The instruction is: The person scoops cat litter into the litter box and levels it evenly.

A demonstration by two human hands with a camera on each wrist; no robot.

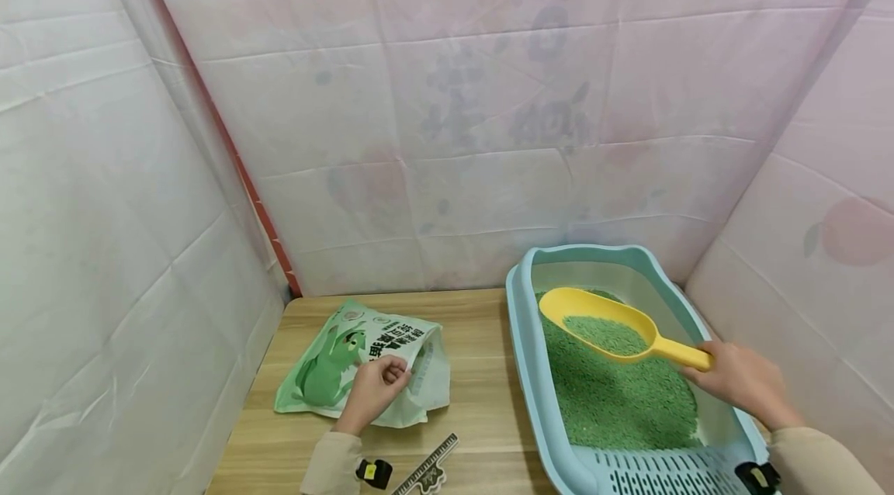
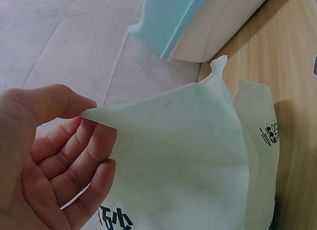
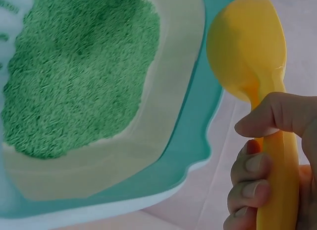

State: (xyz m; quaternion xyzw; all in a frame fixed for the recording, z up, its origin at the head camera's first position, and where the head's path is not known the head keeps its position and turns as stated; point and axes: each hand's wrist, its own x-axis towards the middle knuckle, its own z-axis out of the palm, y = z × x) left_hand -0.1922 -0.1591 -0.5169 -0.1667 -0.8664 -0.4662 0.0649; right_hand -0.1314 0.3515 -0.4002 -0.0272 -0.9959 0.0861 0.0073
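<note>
My right hand (image 1: pixel 743 379) grips the handle of a yellow scoop (image 1: pixel 680 353), its fingers wrapped round it in the right wrist view. Green pellets (image 1: pixel 604 334) lie in the bowl of the scoop, which is over the blue litter box (image 1: pixel 522 355). More green cat litter (image 1: pixel 621 406) covers the floor of that box. On the left, my left hand (image 1: pixel 377 386) pinches the top edge of a green and white litter bag (image 2: pixel 178 141) between thumb and fingers. The bag lies on its side, its mouth partly parted toward the litter box.
A wooden table (image 1: pixel 482 371) bears everything. Near its front edge lies a black ruler-like piece (image 1: pixel 426 468) with a small figure on it. Pale printed sheets (image 1: pixel 489 115) hang as walls behind and at both sides. A slotted step (image 1: pixel 670 472) forms the box's near end.
</note>
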